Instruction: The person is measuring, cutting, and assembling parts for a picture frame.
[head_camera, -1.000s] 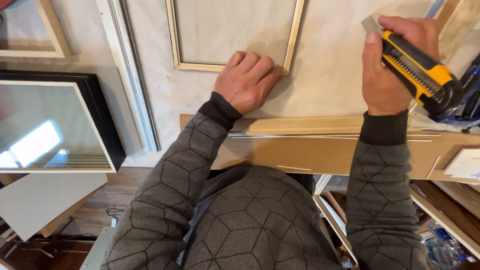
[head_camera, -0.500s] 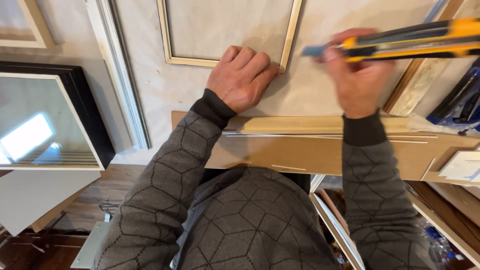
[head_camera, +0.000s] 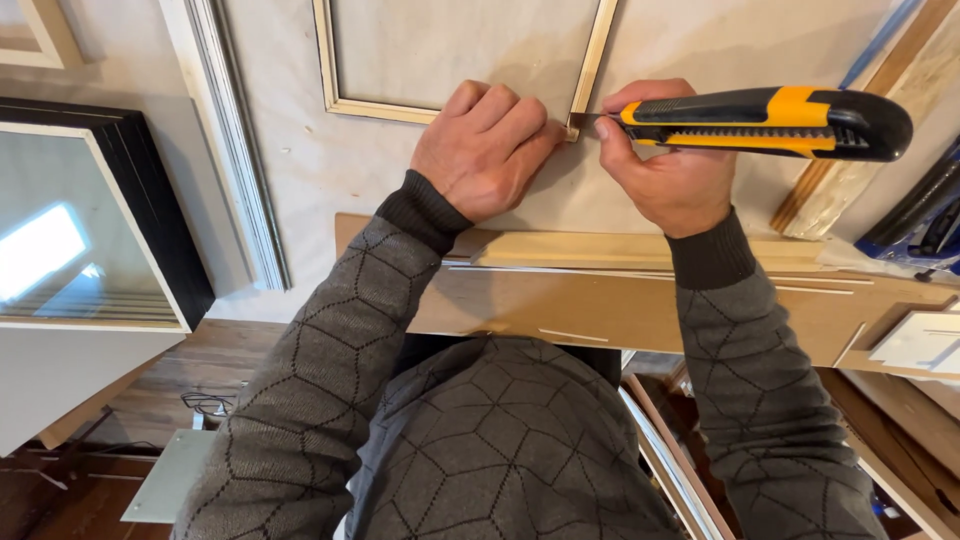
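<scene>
Right hand (head_camera: 668, 170) gripping utility knife (head_camera: 765, 122), left hand (head_camera: 485, 150) flat beside pale frame (head_camera: 590, 70); black frame (head_camera: 150, 200) leftward.

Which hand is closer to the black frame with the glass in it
Left. The left hand lies flat by the light wooden frame's corner, on the side toward the black frame. The right hand, holding the yellow utility knife, is farther off.

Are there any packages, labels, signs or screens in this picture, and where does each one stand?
None that I can tell.
Black-framed glass picture frame, far left: only reflects light, no screen.
Yellow and black utility knife, in the right hand: no label readable.
Left hand presses on the pale wooden frame.
</scene>
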